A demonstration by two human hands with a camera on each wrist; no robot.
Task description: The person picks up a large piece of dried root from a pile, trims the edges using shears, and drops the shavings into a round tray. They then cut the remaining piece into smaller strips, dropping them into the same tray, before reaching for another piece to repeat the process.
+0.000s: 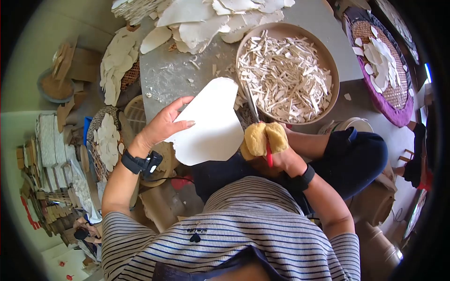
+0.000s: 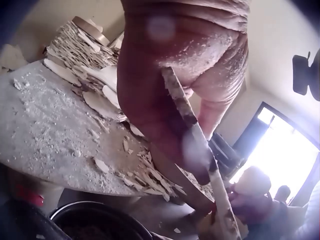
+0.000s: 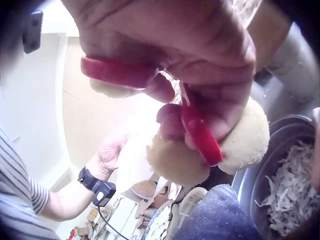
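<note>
Fingers on the left hand (image 1: pixel 161 126) are pinching a white sheet (image 1: pixel 208 124). The thumb lies on top near the edge and another finger hooks round the upper-left side, so it's properly clamped, not just resting. The sheet is held up in front of the chest, over the near edge of the worktop (image 1: pixel 173 79), tilted a bit.

The right hand (image 1: pixel 276 157) is curled tight round the scissors (image 1: pixel 255 112). Its fingers go through the red handles, which are wrapped in chunky yellow sponge (image 1: pixel 255 138). The blades run up along the sheet's right edge, and honestly I can't tell if they're biting into it or just beside it.

Just past the blades, a round bowl (image 1: pixel 281 26) sits on the worktop, full of pale strips (image 1: pixel 286 75).
</note>
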